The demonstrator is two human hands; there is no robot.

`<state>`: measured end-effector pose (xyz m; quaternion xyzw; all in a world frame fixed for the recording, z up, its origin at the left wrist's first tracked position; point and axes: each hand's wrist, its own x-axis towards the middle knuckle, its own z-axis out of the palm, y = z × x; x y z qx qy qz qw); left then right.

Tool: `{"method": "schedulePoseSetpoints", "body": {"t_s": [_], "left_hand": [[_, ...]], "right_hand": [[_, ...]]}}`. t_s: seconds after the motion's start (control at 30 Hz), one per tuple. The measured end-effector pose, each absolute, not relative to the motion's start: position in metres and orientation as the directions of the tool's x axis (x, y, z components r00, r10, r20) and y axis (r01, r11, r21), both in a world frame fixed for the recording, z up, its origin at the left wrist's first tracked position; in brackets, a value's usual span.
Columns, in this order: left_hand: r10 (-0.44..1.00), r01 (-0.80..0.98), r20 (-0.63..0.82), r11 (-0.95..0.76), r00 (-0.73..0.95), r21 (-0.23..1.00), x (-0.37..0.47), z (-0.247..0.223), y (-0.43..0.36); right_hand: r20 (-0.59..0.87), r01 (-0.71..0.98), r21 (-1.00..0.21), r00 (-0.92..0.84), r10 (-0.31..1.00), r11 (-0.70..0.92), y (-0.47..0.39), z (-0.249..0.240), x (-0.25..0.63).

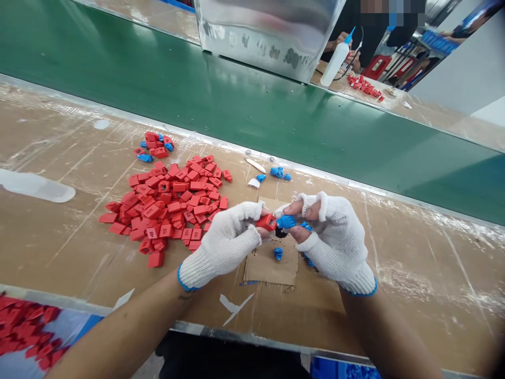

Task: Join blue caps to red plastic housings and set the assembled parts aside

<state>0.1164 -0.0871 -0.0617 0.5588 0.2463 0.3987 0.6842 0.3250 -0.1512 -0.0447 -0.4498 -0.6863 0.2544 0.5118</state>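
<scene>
My left hand (229, 234), in a white fingerless glove, pinches a hollow red plastic block (266, 222) whose open end faces right. Close to that opening, my right hand (335, 237), gloved the same way, grips a small blue plastic piece (286, 221) between thumb and fingers. Whether the two parts touch I cannot tell. A second blue piece (305, 226) shows by the right fingers. Under the hands lies a cardboard pad (272, 271), with one loose blue piece (278, 253) on it. Something black sits just below the red block, partly hidden.
A big pile of red blocks (173, 200) lies left of my hands, a small red and blue group (155, 145) behind it. Blue pieces (278, 172) rest near the green conveyor belt (158, 79). Across it are a metal housing (264, 37), a bottle (335, 63) and another person's hands.
</scene>
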Motion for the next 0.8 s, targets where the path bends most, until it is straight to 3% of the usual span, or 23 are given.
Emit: {"method": "schedulePoseSetpoints", "body": {"t_s": [0.17,0.43,0.63,0.8], "left_hand": [[0.665,-0.272,0.14,0.098,0.734,0.957,0.111,-0.07,-0.087],[0.659,-0.275,0.149,0.092,0.737,0.957,0.111,-0.073,-0.09],[0.667,-0.256,0.117,0.114,0.736,0.96,0.112,-0.071,-0.095],[0.708,-0.255,0.02,0.229,0.706,0.939,0.115,-0.067,-0.105]], "right_hand": [[0.535,0.349,-0.782,-0.05,0.843,0.517,-0.151,-0.041,0.32],[0.56,0.426,-0.73,-0.075,0.825,0.534,-0.149,-0.037,0.316],[0.54,0.53,-0.628,-0.229,0.81,0.569,-0.145,-0.033,0.312],[0.624,0.46,-0.577,-0.285,0.728,0.674,-0.143,-0.03,0.307]]}}
